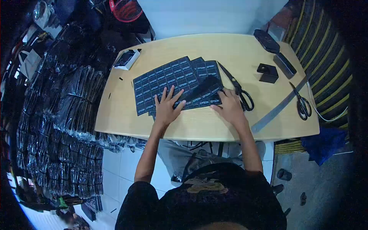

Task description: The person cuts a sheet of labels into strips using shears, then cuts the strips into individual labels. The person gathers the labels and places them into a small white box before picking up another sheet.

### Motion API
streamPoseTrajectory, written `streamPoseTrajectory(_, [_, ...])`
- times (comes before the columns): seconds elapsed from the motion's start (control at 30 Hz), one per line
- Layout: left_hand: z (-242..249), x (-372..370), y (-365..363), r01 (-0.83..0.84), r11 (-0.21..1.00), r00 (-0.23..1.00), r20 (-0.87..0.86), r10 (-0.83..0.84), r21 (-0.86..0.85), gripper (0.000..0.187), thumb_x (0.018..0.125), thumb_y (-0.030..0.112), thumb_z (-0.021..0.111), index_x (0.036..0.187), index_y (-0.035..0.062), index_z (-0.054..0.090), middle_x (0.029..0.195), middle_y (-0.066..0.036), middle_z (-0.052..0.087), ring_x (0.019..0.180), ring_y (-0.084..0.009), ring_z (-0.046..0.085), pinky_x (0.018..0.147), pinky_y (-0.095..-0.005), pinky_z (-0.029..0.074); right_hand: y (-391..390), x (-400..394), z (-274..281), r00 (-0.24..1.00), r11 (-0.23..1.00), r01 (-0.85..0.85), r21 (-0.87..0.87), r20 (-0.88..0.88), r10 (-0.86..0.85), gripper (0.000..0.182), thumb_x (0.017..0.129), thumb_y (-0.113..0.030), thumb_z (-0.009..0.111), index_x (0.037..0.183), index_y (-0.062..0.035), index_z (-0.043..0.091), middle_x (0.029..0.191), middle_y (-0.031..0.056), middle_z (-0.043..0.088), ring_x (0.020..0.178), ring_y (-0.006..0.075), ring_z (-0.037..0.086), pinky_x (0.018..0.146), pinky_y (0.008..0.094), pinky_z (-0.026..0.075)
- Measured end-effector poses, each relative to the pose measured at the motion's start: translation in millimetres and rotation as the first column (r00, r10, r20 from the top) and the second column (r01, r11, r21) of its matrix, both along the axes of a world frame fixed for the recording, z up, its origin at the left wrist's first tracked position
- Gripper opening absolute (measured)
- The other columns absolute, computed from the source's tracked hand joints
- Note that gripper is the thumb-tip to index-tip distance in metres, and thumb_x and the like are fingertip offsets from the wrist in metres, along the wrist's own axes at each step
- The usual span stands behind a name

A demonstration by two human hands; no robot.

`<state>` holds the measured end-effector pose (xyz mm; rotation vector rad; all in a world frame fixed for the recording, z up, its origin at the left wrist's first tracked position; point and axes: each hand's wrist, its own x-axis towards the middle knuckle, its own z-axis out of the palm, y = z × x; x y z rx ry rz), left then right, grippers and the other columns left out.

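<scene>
Several black sheets of EPSON labels (151, 90) lie overlapped and fanned on the table, printed in a grid of small rectangles. My left hand (167, 109) rests flat on them near their lower edge, fingers spread. At the lower right corner of the stack, my right hand (230, 106) touches the sheets with its fingertips, its thumb held apart. A plain dark strip (203, 87) runs slantwise across the sheets between my hands. Black-handled scissors (237, 86) lie just beyond my right hand, blades pointing away and to the left.
On the wooden table (172, 128) are a metal ruler (278, 110), smaller scissors (302, 103), a black block-like holder (267, 73), a dark oblong case (266, 41) and a small white box (128, 59). Bundled dark plastic-wrapped goods (76, 99) are piled against the left side.
</scene>
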<state>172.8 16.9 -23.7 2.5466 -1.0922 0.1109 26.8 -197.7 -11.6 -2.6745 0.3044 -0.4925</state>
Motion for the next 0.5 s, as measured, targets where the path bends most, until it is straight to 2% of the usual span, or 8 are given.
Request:
streamPoseTrajectory(0.07, [0,-1,0,-0.002,1.000,1.000,0.022,0.002,0.006,0.048,0.087,0.046,0.050,0.132,0.0272,0.048,0.145,-0.013,0.033,0.136,-0.0371,0.023,0.104,-0.0645,0.007,0,-2,-1,1.000,1.000,-0.002,-0.004,0.011,0.002,0.056,0.074,-0.030,0.071,0.115,0.0039,0.054,0.121,0.0210,0.049,0.115,0.0337,0.044,0.095,0.0436,0.037])
streamPoseTrajectory(0.13, [0,2,-3,-0.092,0.995,0.996,-0.012,0.091,-0.047,0.049,0.087,0.048,0.049,0.132,0.0272,0.048,0.144,-0.014,0.032,0.135,-0.0373,0.023,0.104,-0.0648,0.007,1,-5,-2,0.999,0.999,-0.002,-0.032,0.046,0.004,0.055,0.075,-0.030,0.069,0.116,0.0030,0.055,0.122,0.0200,0.049,0.115,0.0332,0.043,0.095,0.0434,0.037])
streamPoseTrajectory(0.2, [4,5,-3,-0.213,0.973,0.976,-0.025,0.215,0.084,0.057,0.087,0.055,0.046,0.137,0.0278,0.041,0.148,-0.015,0.025,0.138,-0.0355,0.016,0.105,-0.0640,0.006,1,-6,-4,0.999,0.999,-0.012,-0.050,0.040,0.014,0.053,0.077,-0.031,0.067,0.117,0.0024,0.055,0.123,0.0199,0.049,0.116,0.0332,0.044,0.096,0.0435,0.037])
streamPoseTrajectory(0.27, [11,7,-2,-0.274,0.951,0.960,-0.014,0.279,0.142,0.065,0.084,0.062,0.044,0.138,0.0278,0.038,0.149,-0.015,0.022,0.138,-0.0352,0.014,0.105,-0.0641,0.004,0,-8,-11,0.988,0.994,-0.022,-0.110,0.148,0.038,0.052,0.079,-0.030,0.066,0.117,0.0026,0.055,0.123,0.0205,0.050,0.115,0.0336,0.045,0.096,0.0438,0.037])
streamPoseTrajectory(0.5, [6,24,25,-0.332,0.939,0.936,-0.092,0.339,0.086,0.074,0.081,0.069,0.041,0.140,0.0247,0.035,0.149,-0.016,0.019,0.138,-0.0373,0.012,0.103,-0.0656,0.000,3,-7,-8,0.992,0.997,-0.023,-0.070,0.122,0.032,0.052,0.080,-0.028,0.063,0.120,0.0030,0.051,0.124,0.0234,0.048,0.117,0.0355,0.044,0.099,0.0441,0.034])
